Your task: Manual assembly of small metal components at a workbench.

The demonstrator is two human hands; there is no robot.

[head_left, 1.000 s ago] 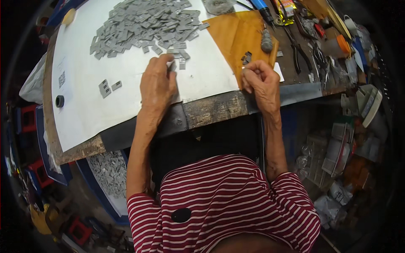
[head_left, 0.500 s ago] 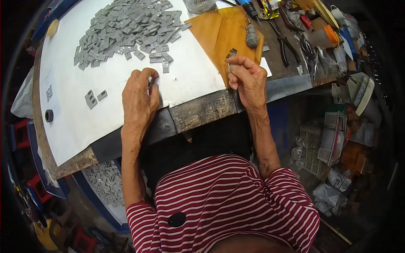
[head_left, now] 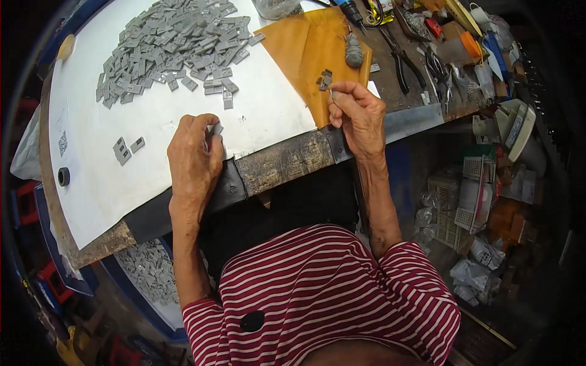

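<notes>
We rest our left hand [head_left: 194, 155] on the white sheet [head_left: 152, 165] that covers the surface, close to its near edge, with the fingers [head_left: 207, 135] curled and pressed together around a small grey plate [head_left: 216, 129] whose corner shows above the fingertips. Our right hand [head_left: 360, 116] sits at the near corner of the orange paper [head_left: 305, 46], thumb and forefinger pinching a thin, small piece [head_left: 331, 93] that is too tiny to make out. Just beyond that hand, a few more grey plates [head_left: 323, 78] lie on the orange paper, and a grey lump [head_left: 353, 50] lies farther back on it. A big heap of grey plates [head_left: 171, 49] spreads over the far part of the white sheet, well apart from the left hand, and three loose plates [head_left: 125, 148] lie to its left. Pliers [head_left: 403, 61] and other tools lie on the surface to the right of the orange paper.
</notes>
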